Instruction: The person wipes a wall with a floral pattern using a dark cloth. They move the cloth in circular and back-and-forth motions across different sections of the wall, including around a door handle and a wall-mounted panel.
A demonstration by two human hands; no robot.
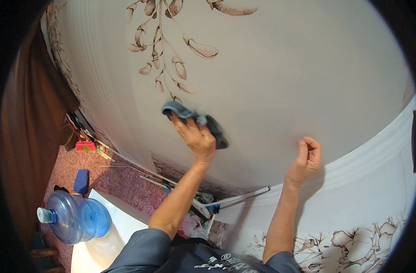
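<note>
My left hand (197, 140) presses a dark grey-blue cloth (216, 131) against a pale wall covering (262, 85), just below a printed sprig of brown pods (162, 51). Part of the cloth hangs out to the right of the fingers and looks blurred. To the right, my right hand (308, 153) is raised near the same wall covering, its fingers curled with thumb and forefinger close together. No object shows in it, though whether something small is pinched there cannot be told.
A blue water-cooler bottle (78, 218) lies on a white surface (126, 218) at lower left. A brown curtain (34, 136) hangs at far left. On the carpet (116, 181) lie thin strips and a red dustpan (85, 146). A pale bar (242, 196) and plastic bags (194, 225) are near my body.
</note>
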